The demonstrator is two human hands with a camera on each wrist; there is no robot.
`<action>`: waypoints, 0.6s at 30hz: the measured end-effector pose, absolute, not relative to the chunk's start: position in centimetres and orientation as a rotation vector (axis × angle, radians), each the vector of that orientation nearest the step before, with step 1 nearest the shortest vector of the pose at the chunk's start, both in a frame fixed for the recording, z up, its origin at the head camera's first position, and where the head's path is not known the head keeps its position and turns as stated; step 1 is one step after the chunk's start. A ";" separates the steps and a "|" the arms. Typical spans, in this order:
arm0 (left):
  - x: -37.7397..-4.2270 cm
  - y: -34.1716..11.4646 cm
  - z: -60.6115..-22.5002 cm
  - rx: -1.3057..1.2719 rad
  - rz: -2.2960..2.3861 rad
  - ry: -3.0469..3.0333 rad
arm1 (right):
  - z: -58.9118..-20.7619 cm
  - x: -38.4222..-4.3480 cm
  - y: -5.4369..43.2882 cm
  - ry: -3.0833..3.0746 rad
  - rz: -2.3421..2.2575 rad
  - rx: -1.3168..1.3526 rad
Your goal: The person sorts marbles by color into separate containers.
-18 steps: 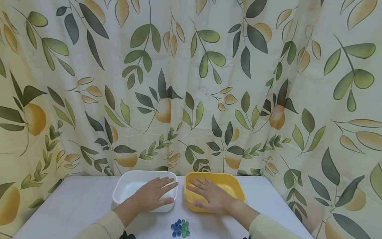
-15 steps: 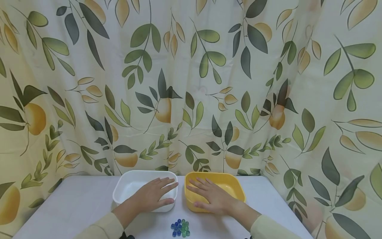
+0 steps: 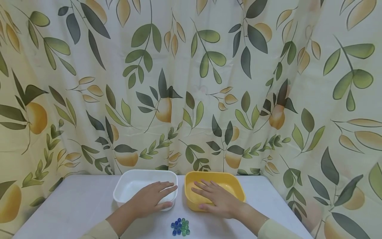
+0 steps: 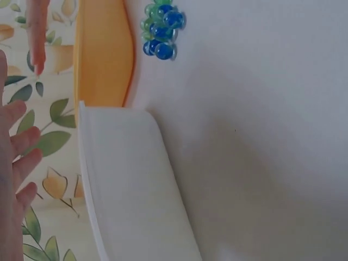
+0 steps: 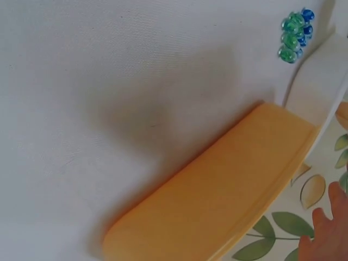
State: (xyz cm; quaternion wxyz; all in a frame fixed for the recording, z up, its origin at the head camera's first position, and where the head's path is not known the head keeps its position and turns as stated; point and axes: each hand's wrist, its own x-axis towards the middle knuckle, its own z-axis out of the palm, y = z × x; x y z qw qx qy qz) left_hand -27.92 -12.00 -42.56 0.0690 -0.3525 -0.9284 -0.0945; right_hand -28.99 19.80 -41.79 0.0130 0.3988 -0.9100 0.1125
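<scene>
My left hand [image 3: 153, 198] hovers over the near right part of a white plastic bin [image 3: 126, 186], fingers spread and holding nothing. Over the yellow bin [image 3: 231, 181] my right hand [image 3: 221, 200] is spread in the same way, also with nothing in it. The left wrist view shows the left hand [image 4: 13, 163] above the white bin's rim. Between and in front of the bins lies a small cluster of blue marbles [image 3: 176, 227] and green marbles [image 3: 185, 225] on the table.
The two bins stand side by side at the back of a white-covered table [image 3: 80, 199]. Behind it hangs a curtain [image 3: 200, 139] printed with leaves and fruit.
Both hands have drawn back slightly toward the person and a little downward in the head view, fingers still spread. Bins and marbles keep their places.
</scene>
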 end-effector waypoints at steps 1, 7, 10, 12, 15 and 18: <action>-27.8 -12.0 -42.6 -1.059 -0.289 -2.797 | -41.8 -29.0 19.9 -2.836 0.356 1.243; -27.4 -12.0 -42.9 -1.029 -0.313 -2.785 | -42.0 -28.8 20.7 -2.818 0.388 1.234; -27.2 -12.1 -43.2 -1.010 -0.334 -2.760 | -42.1 -28.7 21.0 -2.799 0.408 1.221; -27.1 -12.2 -43.3 -1.002 -0.339 -2.731 | -42.2 -28.6 21.3 -2.796 0.420 1.200; -26.7 -12.3 -43.5 -0.992 -0.345 -2.703 | -42.3 -28.4 21.6 -2.778 0.445 1.181; -26.2 -12.5 -43.5 -0.990 -0.349 -2.675 | -42.6 -28.3 22.1 -2.747 0.451 1.167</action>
